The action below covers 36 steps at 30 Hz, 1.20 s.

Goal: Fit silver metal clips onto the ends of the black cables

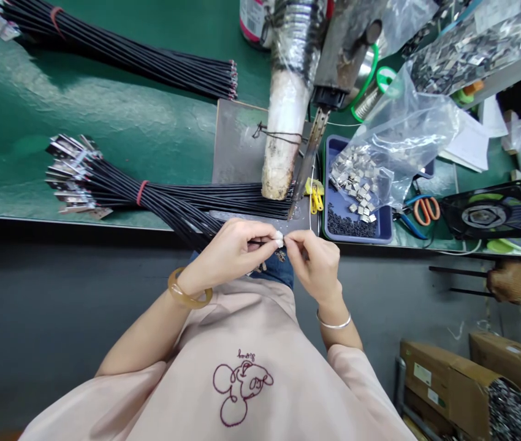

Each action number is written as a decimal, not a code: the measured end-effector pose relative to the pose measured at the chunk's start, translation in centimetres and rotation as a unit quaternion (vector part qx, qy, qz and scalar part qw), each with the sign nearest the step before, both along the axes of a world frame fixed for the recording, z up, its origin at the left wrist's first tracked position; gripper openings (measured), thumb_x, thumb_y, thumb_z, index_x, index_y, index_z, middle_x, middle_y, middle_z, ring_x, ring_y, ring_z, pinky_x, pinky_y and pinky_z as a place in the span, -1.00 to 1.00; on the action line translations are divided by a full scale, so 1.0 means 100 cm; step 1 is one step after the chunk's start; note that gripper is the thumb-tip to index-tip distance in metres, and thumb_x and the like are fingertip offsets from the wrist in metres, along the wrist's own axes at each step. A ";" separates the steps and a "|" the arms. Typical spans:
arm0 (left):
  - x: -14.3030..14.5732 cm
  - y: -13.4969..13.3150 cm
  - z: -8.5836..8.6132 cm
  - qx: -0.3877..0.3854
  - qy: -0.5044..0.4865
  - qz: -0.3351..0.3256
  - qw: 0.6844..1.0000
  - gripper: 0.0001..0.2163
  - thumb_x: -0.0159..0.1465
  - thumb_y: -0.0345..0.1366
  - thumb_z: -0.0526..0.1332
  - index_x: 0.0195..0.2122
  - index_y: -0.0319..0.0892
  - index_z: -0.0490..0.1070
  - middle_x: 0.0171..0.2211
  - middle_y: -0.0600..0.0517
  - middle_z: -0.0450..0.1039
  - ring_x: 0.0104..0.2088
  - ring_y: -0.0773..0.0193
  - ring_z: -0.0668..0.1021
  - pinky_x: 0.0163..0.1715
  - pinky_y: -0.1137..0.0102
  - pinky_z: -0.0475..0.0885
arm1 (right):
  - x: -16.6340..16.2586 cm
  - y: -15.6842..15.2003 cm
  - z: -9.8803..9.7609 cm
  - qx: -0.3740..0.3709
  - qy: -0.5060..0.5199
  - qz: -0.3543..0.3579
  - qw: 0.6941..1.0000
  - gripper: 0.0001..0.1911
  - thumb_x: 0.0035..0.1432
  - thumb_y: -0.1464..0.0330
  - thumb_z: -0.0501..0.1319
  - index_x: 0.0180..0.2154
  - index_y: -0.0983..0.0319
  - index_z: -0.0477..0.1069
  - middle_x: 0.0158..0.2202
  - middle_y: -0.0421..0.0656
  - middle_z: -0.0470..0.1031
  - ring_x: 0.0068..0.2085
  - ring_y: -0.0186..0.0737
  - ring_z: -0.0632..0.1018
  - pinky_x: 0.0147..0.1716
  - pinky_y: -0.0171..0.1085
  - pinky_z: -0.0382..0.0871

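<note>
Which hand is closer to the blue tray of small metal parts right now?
Right. The right hand is just off the near left corner of the blue tray; the left hand is farther left, beyond the right.

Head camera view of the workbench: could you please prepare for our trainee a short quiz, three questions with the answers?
1. True or false: the left hand and the right hand are held far apart.
2. Which thing lies to the right of the blue tray?
A. a hammer
B. an orange-handled tool
C. a paintbrush
3. Fill in the colour: the bundle of black cables nearer to the person is tied with a ____ band.

Key:
1. False; they nearly touch.
2. B
3. red
</note>
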<state>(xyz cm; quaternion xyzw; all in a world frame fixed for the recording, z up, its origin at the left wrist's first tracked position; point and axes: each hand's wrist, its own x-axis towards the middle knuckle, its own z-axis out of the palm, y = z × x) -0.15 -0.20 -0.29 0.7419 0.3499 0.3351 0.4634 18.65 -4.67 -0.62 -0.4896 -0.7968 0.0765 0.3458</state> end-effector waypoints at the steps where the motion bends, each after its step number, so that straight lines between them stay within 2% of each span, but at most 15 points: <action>1: 0.000 -0.001 0.000 -0.006 -0.005 0.002 1.000 -0.82 0.31 -0.40 0.21 -0.46 -0.22 0.45 -0.62 0.20 0.23 -0.57 0.44 0.21 -0.53 0.49 0.15 | 0.002 0.000 0.001 -0.020 0.030 -0.005 0.999 -0.91 0.36 0.42 0.20 -0.26 0.19 0.42 -0.51 -0.36 0.46 -0.61 -0.49 0.33 -0.54 -0.39 0.19; 3: -0.001 -0.002 0.000 -0.023 -0.021 0.003 1.000 -0.85 0.28 -0.43 0.22 -0.44 -0.23 0.48 -0.62 0.19 0.28 -0.59 0.46 0.24 -0.55 0.51 0.16 | 0.012 0.000 0.005 -0.037 0.094 -0.056 0.993 -0.90 0.37 0.36 0.19 -0.27 0.18 0.43 -0.53 -0.37 0.40 -0.62 -0.49 0.30 -0.59 -0.40 0.15; 5: -0.002 -0.002 0.001 -0.037 -0.035 -0.001 0.999 -0.87 0.27 -0.44 0.22 -0.43 -0.24 0.49 -0.62 0.18 0.33 -0.61 0.48 0.27 -0.57 0.53 0.17 | 0.030 0.006 0.010 -0.025 0.126 -0.152 0.980 -0.86 0.36 0.30 0.19 -0.28 0.18 0.45 -0.53 -0.35 0.38 -0.61 -0.46 0.29 -0.59 -0.38 0.13; 7: -0.002 -0.002 0.001 -0.043 -0.039 -0.005 0.998 -0.88 0.26 -0.45 0.23 -0.42 -0.24 0.50 -0.61 0.17 0.35 -0.61 0.49 0.29 -0.58 0.55 0.16 | 0.053 0.018 0.015 -0.036 0.083 -0.235 0.968 -0.81 0.33 0.25 0.22 -0.32 0.19 0.47 -0.53 -0.32 0.39 -0.58 -0.42 0.27 -0.54 -0.34 0.13; 8: -0.002 -0.002 0.001 -0.045 -0.037 -0.005 0.998 -0.89 0.26 -0.45 0.23 -0.42 -0.25 0.50 -0.61 0.17 0.36 -0.61 0.50 0.29 -0.59 0.56 0.16 | 0.064 0.025 0.016 -0.062 0.046 -0.248 0.966 -0.81 0.31 0.25 0.23 -0.33 0.20 0.49 -0.48 -0.28 0.45 -0.56 -0.40 0.28 -0.49 -0.32 0.17; 10: -0.002 -0.002 0.001 -0.047 -0.030 -0.007 0.998 -0.89 0.26 -0.44 0.24 -0.40 -0.25 0.51 -0.60 0.16 0.37 -0.61 0.51 0.30 -0.60 0.57 0.15 | 0.084 0.042 0.016 -0.106 -0.014 -0.242 0.964 -0.84 0.24 0.27 0.26 -0.34 0.20 0.52 -0.40 -0.23 0.53 -0.51 -0.37 0.30 -0.41 -0.28 0.20; 12: -0.001 -0.001 0.000 -0.052 -0.025 -0.014 0.998 -0.88 0.28 -0.41 0.24 -0.40 -0.26 0.52 -0.59 0.15 0.38 -0.62 0.52 0.30 -0.61 0.57 0.14 | 0.096 0.057 0.014 -0.156 -0.030 -0.216 0.963 -0.88 0.19 0.30 0.28 -0.31 0.21 0.54 -0.35 -0.20 0.58 -0.49 -0.36 0.31 -0.37 -0.27 0.21; 17: 0.001 0.000 0.001 -0.056 -0.020 -0.003 0.998 -0.86 0.26 -0.39 0.24 -0.41 -0.28 0.54 -0.56 0.11 0.39 -0.58 0.49 0.32 -0.60 0.58 0.18 | 0.101 0.073 0.015 -0.244 -0.077 -0.173 0.951 -0.93 0.13 0.35 0.29 -0.35 0.21 0.53 -0.42 -0.21 0.56 -0.50 -0.35 0.34 -0.37 -0.28 0.16; 19: 0.002 0.000 0.002 -0.061 -0.020 0.018 0.998 -0.87 0.24 -0.39 0.23 -0.38 -0.29 0.55 -0.54 0.10 0.40 -0.57 0.49 0.29 -0.60 0.58 0.18 | 0.098 0.069 0.018 -0.233 -0.086 -0.174 0.953 -0.96 0.13 0.38 0.28 -0.36 0.21 0.51 -0.44 -0.23 0.54 -0.52 -0.37 0.31 -0.38 -0.29 0.14; 21: 0.004 0.000 0.002 -0.065 -0.023 0.038 0.997 -0.87 0.23 -0.40 0.21 -0.37 -0.30 0.55 -0.53 0.09 0.41 -0.57 0.49 0.29 -0.60 0.59 0.18 | 0.092 0.059 0.020 -0.191 -0.059 -0.195 0.960 -0.96 0.15 0.39 0.27 -0.36 0.20 0.48 -0.46 -0.26 0.51 -0.57 -0.41 0.24 -0.43 -0.30 0.11; 24: 0.008 -0.001 0.001 -0.056 -0.024 0.069 0.996 -0.86 0.23 -0.38 0.22 -0.44 -0.29 0.50 -0.57 0.10 0.37 -0.56 0.47 0.32 -0.57 0.58 0.23 | 0.076 0.037 0.023 -0.103 0.086 -0.251 0.959 -0.92 0.21 0.35 0.25 -0.36 0.19 0.44 -0.43 -0.27 0.53 -0.63 -0.47 0.13 -0.55 -0.31 0.02; 26: 0.012 -0.003 -0.001 -0.052 -0.016 0.092 0.994 -0.84 0.23 -0.36 0.22 -0.48 -0.28 0.46 -0.59 0.11 0.34 -0.56 0.47 0.32 -0.57 0.58 0.23 | 0.061 0.022 0.023 -0.071 0.197 -0.245 0.947 -0.91 0.21 0.34 0.28 -0.36 0.19 0.44 -0.35 -0.24 0.58 -0.63 -0.49 0.14 -0.61 -0.33 0.01; 28: 0.016 -0.004 -0.002 -0.060 -0.012 0.117 0.991 -0.85 0.23 -0.35 0.23 -0.47 -0.26 0.45 -0.60 0.12 0.33 -0.57 0.47 0.31 -0.59 0.58 0.22 | 0.044 0.011 0.022 -0.109 0.256 -0.182 0.943 -0.93 0.19 0.34 0.32 -0.34 0.18 0.48 -0.31 -0.23 0.59 -0.62 -0.50 0.17 -0.63 -0.35 0.02; 31: 0.021 -0.007 -0.005 -0.071 -0.016 0.150 0.986 -0.87 0.21 -0.35 0.23 -0.47 -0.24 0.41 -0.59 0.13 0.33 -0.57 0.46 0.33 -0.60 0.58 0.25 | 0.021 0.003 0.014 -0.187 0.265 -0.096 0.941 -0.94 0.22 0.33 0.33 -0.28 0.18 0.56 -0.29 -0.23 0.58 -0.61 -0.51 0.16 -0.64 -0.34 0.01; 36: 0.025 -0.010 -0.008 -0.034 -0.006 0.170 0.985 -0.86 0.20 -0.39 0.23 -0.49 -0.21 0.34 -0.59 0.15 0.27 -0.56 0.46 0.27 -0.58 0.55 0.20 | 0.000 0.008 -0.002 -0.154 0.189 -0.105 0.964 -0.81 0.35 0.32 0.22 -0.33 0.20 0.52 -0.44 -0.27 0.47 -0.54 -0.45 0.25 -0.51 -0.33 0.16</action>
